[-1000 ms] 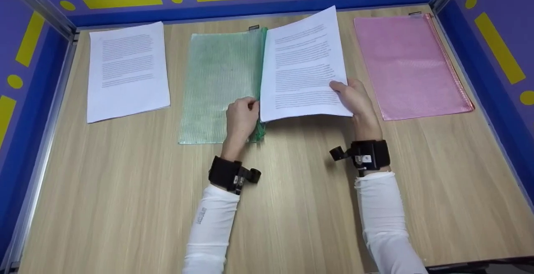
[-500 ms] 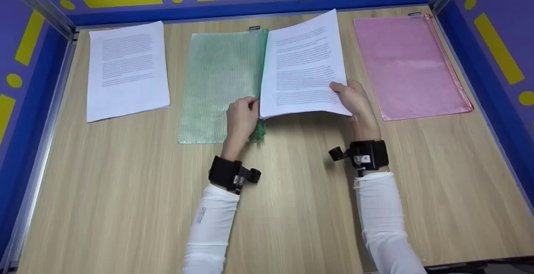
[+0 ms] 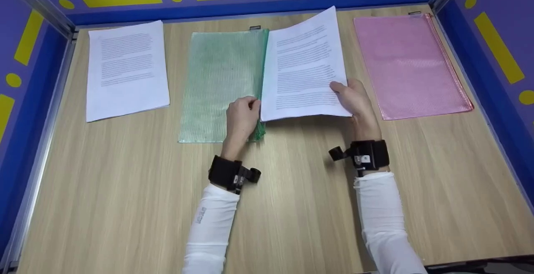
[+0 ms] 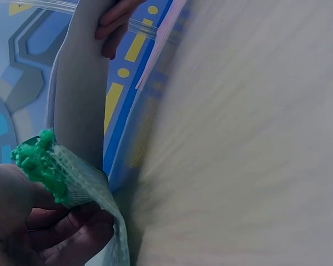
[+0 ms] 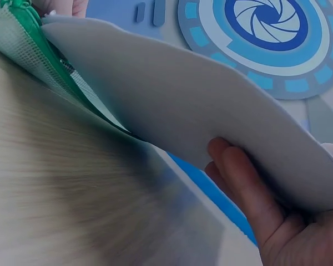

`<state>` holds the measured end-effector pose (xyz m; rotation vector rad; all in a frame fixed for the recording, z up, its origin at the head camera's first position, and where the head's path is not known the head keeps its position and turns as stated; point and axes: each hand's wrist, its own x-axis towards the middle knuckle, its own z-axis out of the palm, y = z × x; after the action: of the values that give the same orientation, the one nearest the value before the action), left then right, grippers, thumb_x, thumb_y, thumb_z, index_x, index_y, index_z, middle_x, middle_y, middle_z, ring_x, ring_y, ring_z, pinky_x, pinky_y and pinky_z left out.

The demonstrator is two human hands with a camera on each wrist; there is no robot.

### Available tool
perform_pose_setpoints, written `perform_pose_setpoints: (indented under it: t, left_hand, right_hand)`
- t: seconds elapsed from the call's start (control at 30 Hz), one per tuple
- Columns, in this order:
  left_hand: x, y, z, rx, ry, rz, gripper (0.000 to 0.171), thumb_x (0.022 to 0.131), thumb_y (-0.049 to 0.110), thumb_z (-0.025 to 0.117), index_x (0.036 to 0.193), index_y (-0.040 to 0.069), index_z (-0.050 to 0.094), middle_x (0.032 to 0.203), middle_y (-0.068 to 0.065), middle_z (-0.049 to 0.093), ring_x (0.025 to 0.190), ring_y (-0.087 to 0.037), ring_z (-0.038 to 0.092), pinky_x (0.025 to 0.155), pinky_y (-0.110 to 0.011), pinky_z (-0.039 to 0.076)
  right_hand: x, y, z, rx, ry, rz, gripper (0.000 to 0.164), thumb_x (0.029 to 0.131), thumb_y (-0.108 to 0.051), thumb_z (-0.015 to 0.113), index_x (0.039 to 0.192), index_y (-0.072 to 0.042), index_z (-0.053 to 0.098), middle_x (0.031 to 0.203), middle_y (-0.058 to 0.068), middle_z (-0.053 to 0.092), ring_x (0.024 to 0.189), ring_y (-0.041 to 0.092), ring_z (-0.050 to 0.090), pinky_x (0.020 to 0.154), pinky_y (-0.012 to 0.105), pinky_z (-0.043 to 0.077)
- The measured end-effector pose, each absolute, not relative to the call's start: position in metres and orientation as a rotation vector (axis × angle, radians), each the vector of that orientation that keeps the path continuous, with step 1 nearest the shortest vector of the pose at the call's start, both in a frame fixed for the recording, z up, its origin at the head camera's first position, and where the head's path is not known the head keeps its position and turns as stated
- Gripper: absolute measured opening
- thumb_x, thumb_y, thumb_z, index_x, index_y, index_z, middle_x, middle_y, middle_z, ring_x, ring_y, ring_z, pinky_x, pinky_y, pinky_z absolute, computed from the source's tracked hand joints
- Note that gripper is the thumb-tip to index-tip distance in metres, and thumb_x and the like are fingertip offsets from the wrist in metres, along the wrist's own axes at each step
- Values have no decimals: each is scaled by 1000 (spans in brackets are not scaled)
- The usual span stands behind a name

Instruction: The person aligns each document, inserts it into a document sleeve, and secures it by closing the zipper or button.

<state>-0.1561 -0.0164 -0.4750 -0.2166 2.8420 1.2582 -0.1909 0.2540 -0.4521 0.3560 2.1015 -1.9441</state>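
Observation:
A green mesh zipper pouch [image 3: 217, 74] lies on the table, its zipper edge toward the right. My left hand [image 3: 243, 115] pinches that zipper edge [image 4: 72, 172] near its lower end and holds it lifted. My right hand [image 3: 356, 99] grips a stack of printed paper [image 3: 304, 69] by its right edge, thumb on top and fingers [image 5: 241, 177] underneath. The stack is tilted, its right side raised, and its left edge stands at the pouch's mouth [image 5: 94, 100]. In the right wrist view the stack's corner overlaps the mesh at the opening.
Another printed paper stack [image 3: 127, 69] lies at the left of the wooden table [image 3: 292, 215]. A pink mesh zipper pouch [image 3: 413, 67] lies flat at the right. Blue panels [image 3: 233, 7] with yellow marks border the back and both sides.
The hands hold almost still. The paper stack dips slightly and rises again, and its left edge shifts a little against the pouch's zipper edge.

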Motion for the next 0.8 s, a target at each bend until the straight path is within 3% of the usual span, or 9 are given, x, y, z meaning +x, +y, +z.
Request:
perform_pose_setpoints:
  t: [0.2,0.4,0.63,0.8]
  left_hand:
    - [-155,-15,-474,-159,2905,1220,21,99,16,57,98,5,75,83,-5,72,68,-14,55,64,-29,49]
    - [-154,-12,-474,-87,3015,1100,29,99,14,53,77,3,67,66,0,51,60,-15,43,55,-27,33]
    - [-152,-8,-473,-64,3065,978,27,101,15,53,96,2,76,83,-12,73,73,-22,68,63,-38,54]
    - [-150,-6,-473,-57,3067,977,26,100,16,54,98,1,75,85,-13,73,75,-25,70,65,-40,55]
  right_hand:
    - [-187,254,-445,332,2146,-1911,42,103,-15,44,138,7,50,87,-5,73,75,9,71,65,24,58]
    - [-184,251,-436,318,2337,-1785,39,101,-17,48,132,4,58,88,-4,71,73,7,69,65,22,56]
    - [-179,242,-428,287,2368,-1833,36,99,-12,49,127,7,60,85,-1,71,70,9,69,65,23,57]
    - [-179,235,-428,295,2383,-1786,36,99,-13,49,128,7,60,86,0,69,70,8,68,65,21,56]
